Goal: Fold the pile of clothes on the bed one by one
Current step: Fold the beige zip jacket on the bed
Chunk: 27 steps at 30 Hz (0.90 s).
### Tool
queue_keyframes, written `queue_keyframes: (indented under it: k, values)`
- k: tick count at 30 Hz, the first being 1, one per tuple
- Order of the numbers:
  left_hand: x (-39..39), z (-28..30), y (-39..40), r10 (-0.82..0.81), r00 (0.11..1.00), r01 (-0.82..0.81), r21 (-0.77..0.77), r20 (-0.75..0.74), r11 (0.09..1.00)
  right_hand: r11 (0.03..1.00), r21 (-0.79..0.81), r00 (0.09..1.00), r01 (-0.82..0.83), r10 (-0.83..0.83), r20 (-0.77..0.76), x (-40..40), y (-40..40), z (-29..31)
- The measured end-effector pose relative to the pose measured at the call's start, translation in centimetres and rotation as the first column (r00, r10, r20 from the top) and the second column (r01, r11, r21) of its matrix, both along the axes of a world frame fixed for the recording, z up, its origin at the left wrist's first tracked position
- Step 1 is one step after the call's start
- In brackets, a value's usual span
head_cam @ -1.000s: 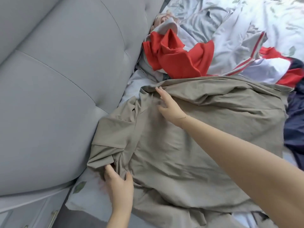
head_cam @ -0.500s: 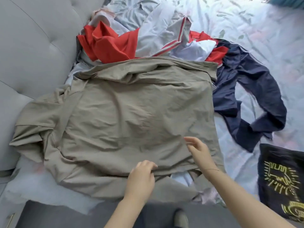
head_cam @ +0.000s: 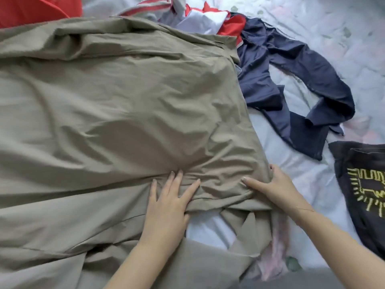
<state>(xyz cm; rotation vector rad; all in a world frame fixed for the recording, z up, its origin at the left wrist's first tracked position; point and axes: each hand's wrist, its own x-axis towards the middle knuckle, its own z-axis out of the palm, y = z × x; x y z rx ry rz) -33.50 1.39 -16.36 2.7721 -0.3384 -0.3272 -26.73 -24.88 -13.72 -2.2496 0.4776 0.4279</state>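
The khaki garment lies spread across the near side of the bed, its lower right corner bunched just ahead of the person. The left hand lies flat on the cloth with fingers straight and spread, pressing it down; the right hand is just beside it at the garment's right edge, thumb on top and fingers tucked out of sight under the hem, so it seems to be gripping the fabric there. The step looks like smoothing and squaring the garment before the first fold: it would go best with the left hand as an anchor while the right draws the edge outward until the ridge of wrinkles between the hands flattens, then straightens the crumpled flap hanging toward the person. The cloth looks thin and limp, so a hard tug could drag the whole piece. Beyond it the pile waits: a dark blue garment sprawled to the right, red and white clothes at the far edge, and a black shirt with a yellow print at far right, all on a pale floral sheet.
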Motion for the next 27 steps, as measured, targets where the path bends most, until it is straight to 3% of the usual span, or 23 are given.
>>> queue_keyframes:
  k: [4, 7, 13, 17, 19, 22, 27]
  values:
    - [0.6, -1.9, 0.2, 0.07, 0.962, -0.071, -0.004, 0.263, 0.997, 0.962, 0.22, 0.987, -0.16, 0.159, 0.022, 1.5, 0.7, 0.4]
    - [0.6, -2.8, -0.1, 0.077, 0.925, -0.091, 0.019, 0.371, 0.996, 0.916, 0.315, 0.966, -0.247, 0.259, 0.006, 1.3, -0.1, 0.7]
    - [0.5, -2.7, -0.4, 0.08, 0.92, -0.095, 0.02, 0.384, 0.995, 0.823, 0.519, 0.953, -0.233, 0.299, -0.045, -0.4, -1.4, 0.6]
    - [-0.2, -2.1, 0.1, 0.143, 0.922, -0.13, -0.061, 0.359, 0.99, 0.823, 0.556, 0.988, -0.12, 0.154, -0.014, -2.2, -1.7, 0.0]
    - [-1.1, -1.1, 0.7, 0.183, 0.91, -0.14, -0.139, 0.373, 0.98, 0.771, 0.636, 0.999, -0.038, 0.018, 0.039, -3.2, -1.8, -0.2]
    - [-3.3, 0.4, 2.5, 0.228, 0.873, -0.19, -0.129, 0.431, 0.973, 0.674, 0.738, 0.984, 0.03, -0.148, 0.095, -4.4, -2.3, 0.2]
    - [-6.1, 3.1, 4.7, 0.248, 0.825, -0.198, -0.151, 0.508, 0.969, 0.651, 0.757, 0.924, -0.058, -0.252, 0.287, -5.8, -4.8, 2.5]
